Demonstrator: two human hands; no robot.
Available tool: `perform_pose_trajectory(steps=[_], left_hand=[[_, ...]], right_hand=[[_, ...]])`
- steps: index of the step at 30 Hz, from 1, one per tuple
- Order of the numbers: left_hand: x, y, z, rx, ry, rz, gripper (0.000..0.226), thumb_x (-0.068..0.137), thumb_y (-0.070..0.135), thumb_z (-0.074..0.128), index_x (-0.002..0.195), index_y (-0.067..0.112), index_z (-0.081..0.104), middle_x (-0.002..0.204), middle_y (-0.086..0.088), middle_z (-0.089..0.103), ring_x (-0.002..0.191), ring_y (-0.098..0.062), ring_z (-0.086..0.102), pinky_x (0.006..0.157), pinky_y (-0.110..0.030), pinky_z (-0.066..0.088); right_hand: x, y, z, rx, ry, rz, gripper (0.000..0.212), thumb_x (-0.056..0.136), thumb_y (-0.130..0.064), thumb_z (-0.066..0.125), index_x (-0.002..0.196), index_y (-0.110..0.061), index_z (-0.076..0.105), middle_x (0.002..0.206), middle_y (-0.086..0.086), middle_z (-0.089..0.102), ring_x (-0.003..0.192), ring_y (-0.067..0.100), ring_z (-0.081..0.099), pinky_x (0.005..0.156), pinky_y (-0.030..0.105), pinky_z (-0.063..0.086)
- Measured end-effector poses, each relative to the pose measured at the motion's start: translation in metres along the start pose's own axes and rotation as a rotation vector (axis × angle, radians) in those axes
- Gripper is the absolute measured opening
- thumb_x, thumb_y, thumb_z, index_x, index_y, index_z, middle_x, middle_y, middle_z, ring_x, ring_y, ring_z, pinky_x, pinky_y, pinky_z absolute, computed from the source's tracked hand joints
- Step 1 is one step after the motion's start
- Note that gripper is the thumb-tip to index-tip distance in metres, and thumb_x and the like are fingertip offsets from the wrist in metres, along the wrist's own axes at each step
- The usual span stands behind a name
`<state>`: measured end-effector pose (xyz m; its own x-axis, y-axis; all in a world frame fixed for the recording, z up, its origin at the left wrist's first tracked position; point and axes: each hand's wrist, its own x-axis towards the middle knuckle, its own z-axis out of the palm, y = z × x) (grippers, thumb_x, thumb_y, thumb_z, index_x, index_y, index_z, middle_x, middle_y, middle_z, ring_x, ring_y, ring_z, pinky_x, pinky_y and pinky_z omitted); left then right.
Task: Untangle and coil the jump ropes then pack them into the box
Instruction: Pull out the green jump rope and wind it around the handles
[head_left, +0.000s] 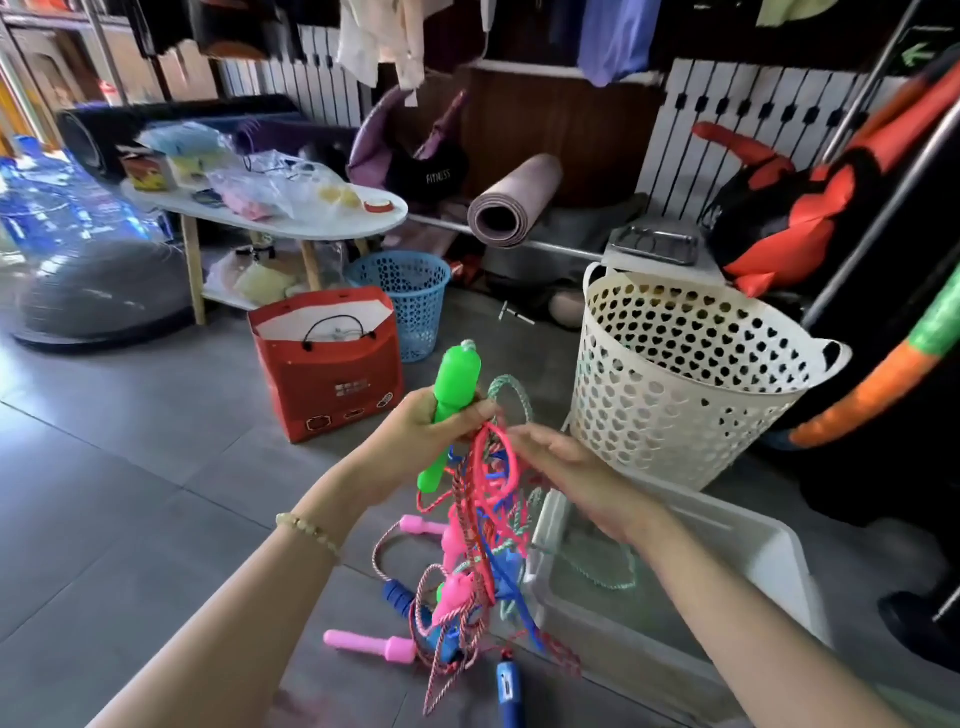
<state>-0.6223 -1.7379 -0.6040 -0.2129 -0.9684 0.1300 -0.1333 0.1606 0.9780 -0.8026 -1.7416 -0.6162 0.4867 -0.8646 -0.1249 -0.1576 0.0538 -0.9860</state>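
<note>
Bright daylight, soft shadows; wide-angle edge warp, motion blur.

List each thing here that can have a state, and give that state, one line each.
left hand: grips the green handle
right hand: fingers at the tangle, grip unclear
jump ropes: tangled, hanging from the hands to the floor
box: open, a teal rope loop inside
red bag: upright, open
yoga mat: rolled
</note>
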Motion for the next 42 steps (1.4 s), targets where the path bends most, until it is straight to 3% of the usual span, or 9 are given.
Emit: perform_pose_trajectory(steps=[5, 11, 15, 20, 23, 28, 34, 38, 42], left_hand=[[-0.006, -0.006, -0.021, -0.009, 0.094, -0.060, 0.015, 0.091, 0.019, 0.061, 0.087, 0.005, 0.062, 0.075, 0.000, 0.058, 0.070, -0.010, 0.051, 0.068, -0.023, 0.043], [-0.010, -0.004, -0.034, 0.080, -0.001, -0.097, 0.015, 0.090, 0.022, 0.063, 0.092, 0.008, 0.069, 0.077, 0.007, 0.066, 0.068, -0.004, 0.057, 0.066, -0.017, 0.046], [-0.010, -0.006, -0.025, 0.194, 0.052, -0.009, 0.016, 0.087, 0.021, 0.068, 0.076, 0.012, 0.060, 0.060, 0.012, 0.052, 0.054, -0.002, 0.043, 0.055, -0.018, 0.037], [-0.010, -0.009, -0.020, 0.127, 0.145, 0.076, 0.015, 0.083, 0.029, 0.068, 0.076, 0.017, 0.062, 0.067, 0.012, 0.054, 0.065, -0.005, 0.046, 0.066, -0.026, 0.040], [-0.009, -0.008, -0.020, 0.088, 0.218, 0.065, 0.011, 0.085, 0.028, 0.068, 0.075, 0.028, 0.067, 0.074, 0.011, 0.061, 0.072, -0.007, 0.051, 0.074, -0.030, 0.045], [-0.009, -0.004, -0.016, 0.094, 0.358, 0.100, 0.015, 0.090, 0.018, 0.064, 0.089, 0.004, 0.065, 0.080, -0.006, 0.067, 0.076, -0.010, 0.055, 0.074, -0.028, 0.045], [-0.009, 0.011, -0.017, -0.419, 0.421, -0.039, 0.011, 0.097, 0.016, 0.049, 0.096, 0.007, 0.055, 0.082, -0.002, 0.068, 0.067, -0.014, 0.070, 0.060, -0.025, 0.057], [-0.011, 0.019, -0.007, -0.505, 0.312, -0.038, 0.012, 0.098, 0.017, 0.047, 0.090, 0.011, 0.054, 0.079, 0.002, 0.071, 0.070, -0.019, 0.072, 0.065, -0.027, 0.059], [-0.010, 0.030, 0.002, -0.590, 0.221, -0.040, 0.013, 0.098, 0.018, 0.046, 0.089, 0.013, 0.053, 0.078, 0.004, 0.071, 0.071, -0.020, 0.071, 0.060, -0.029, 0.059]], right_hand=[[0.012, 0.003, 0.020, -0.001, 0.041, -0.032, 0.011, 0.087, -0.021, 0.061, 0.081, -0.013, 0.062, 0.070, -0.007, 0.064, 0.063, 0.000, 0.056, 0.065, 0.014, 0.044], [0.009, 0.000, 0.018, 0.082, 0.112, 0.019, 0.031, 0.075, -0.036, 0.064, 0.084, -0.007, 0.070, 0.076, 0.002, 0.071, 0.068, 0.007, 0.060, 0.068, 0.017, 0.047], [0.014, 0.009, 0.025, 0.050, 0.281, 0.120, 0.035, 0.075, -0.040, 0.070, 0.083, -0.006, 0.074, 0.086, 0.019, 0.072, 0.073, 0.021, 0.058, 0.072, 0.029, 0.045], [0.019, 0.011, 0.012, 0.166, 0.465, 0.217, 0.027, 0.081, -0.031, 0.071, 0.068, -0.008, 0.066, 0.056, 0.006, 0.064, 0.043, 0.010, 0.054, 0.046, 0.014, 0.042], [0.015, 0.005, 0.009, 0.122, 0.405, 0.201, 0.032, 0.084, -0.033, 0.067, 0.063, -0.010, 0.063, 0.055, 0.006, 0.062, 0.047, 0.012, 0.053, 0.051, 0.018, 0.041], [0.012, 0.005, 0.002, 0.202, 0.485, 0.195, 0.033, 0.089, -0.026, 0.062, 0.062, -0.007, 0.059, 0.047, 0.002, 0.060, 0.039, 0.005, 0.055, 0.043, 0.010, 0.043], [0.006, -0.002, 0.004, -0.046, 0.203, 0.239, 0.031, 0.085, -0.036, 0.064, 0.085, -0.005, 0.069, 0.070, 0.002, 0.066, 0.061, 0.009, 0.057, 0.064, 0.020, 0.047], [0.003, -0.019, 0.001, -0.141, 0.155, -0.009, 0.015, 0.083, -0.022, 0.069, 0.090, -0.008, 0.070, 0.081, 0.000, 0.068, 0.071, 0.005, 0.058, 0.068, 0.012, 0.044], [0.005, -0.016, 0.018, -0.129, -0.025, -0.146, 0.029, 0.088, -0.010, 0.062, 0.115, -0.002, 0.063, 0.112, 0.008, 0.068, 0.095, 0.005, 0.059, 0.091, 0.023, 0.048]])
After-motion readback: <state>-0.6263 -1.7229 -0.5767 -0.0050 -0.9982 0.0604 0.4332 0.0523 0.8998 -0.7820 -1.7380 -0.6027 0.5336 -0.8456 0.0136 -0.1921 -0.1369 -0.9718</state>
